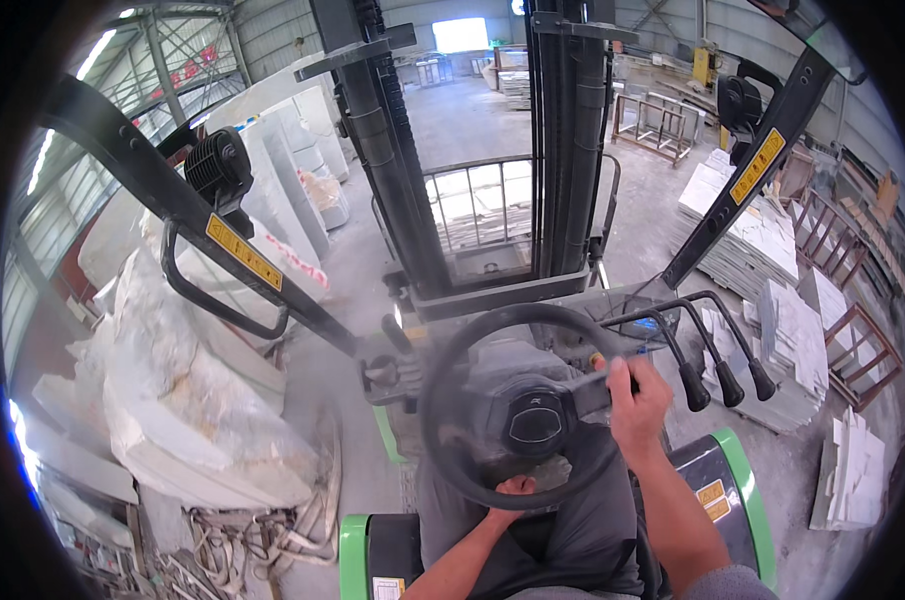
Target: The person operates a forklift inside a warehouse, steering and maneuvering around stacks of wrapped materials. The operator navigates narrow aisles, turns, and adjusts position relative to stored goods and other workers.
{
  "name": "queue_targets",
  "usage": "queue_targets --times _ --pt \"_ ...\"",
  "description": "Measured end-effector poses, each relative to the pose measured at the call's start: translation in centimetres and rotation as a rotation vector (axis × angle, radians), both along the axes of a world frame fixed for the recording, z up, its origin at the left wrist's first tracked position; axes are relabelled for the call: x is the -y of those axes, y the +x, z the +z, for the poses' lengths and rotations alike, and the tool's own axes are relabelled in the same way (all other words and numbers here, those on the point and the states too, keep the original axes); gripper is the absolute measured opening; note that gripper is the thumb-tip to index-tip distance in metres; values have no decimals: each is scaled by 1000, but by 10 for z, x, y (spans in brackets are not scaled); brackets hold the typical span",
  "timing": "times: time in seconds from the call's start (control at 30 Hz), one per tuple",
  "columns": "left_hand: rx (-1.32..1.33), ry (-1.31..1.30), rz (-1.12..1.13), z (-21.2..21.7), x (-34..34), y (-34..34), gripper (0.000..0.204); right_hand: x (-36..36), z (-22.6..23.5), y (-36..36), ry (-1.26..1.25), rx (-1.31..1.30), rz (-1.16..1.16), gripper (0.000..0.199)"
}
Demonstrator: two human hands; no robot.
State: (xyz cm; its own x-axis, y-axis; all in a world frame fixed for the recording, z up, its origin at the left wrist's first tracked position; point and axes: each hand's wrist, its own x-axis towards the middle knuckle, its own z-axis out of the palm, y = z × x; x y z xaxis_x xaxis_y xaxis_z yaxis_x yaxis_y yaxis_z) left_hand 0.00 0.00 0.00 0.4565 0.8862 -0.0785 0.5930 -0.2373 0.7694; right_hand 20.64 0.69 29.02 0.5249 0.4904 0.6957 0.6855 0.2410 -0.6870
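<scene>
A black steering wheel (pixel 455 345) of a forklift stands in front of me, above my lap. My right hand (pixel 638 400) is closed round its right rim, beside the spoke. My left hand (pixel 516 487) is at the bottom of the wheel with its fingers curled at the lower rim, which partly covers it. Several black-knobbed levers (pixel 731 385) rise just to the right of my right hand, untouched. A small lever (pixel 397 335) stands left of the wheel.
Ahead are the forklift's mast (pixel 393 160) and load backrest (pixel 483 210), with pillars either side. A large wrapped stone block (pixel 193 400) and straps (pixel 263 545) lie left. Stacked stone slabs (pixel 743 240) and metal racks (pixel 658 130) stand right. Grey floor (pixel 473 120) stretches beyond the mast.
</scene>
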Motion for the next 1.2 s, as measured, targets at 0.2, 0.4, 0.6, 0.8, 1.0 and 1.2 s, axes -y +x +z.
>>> queue_targets --times 0.2,0.4,0.6,0.8,1.0,1.2 --pt "-93 -109 -61 -13 7 10 42 -56 30 -5 116 0 21 30" --pt "-222 158 -98 -69 5 48 35 -83 29 9 234 63 95 28" --pt "-173 119 -23 -66 23 121 42 -60 11 80 414 111 141 19" --pt "-74 54 27 -116 126 191 42 14 -35 127 341 176 181 17" --pt "-124 24 87 -165 192 216 45 74 -83 157 206 114 226 23" --pt "-98 -51 108 -156 242 273 34 117 -94 197 276 108 279 21"
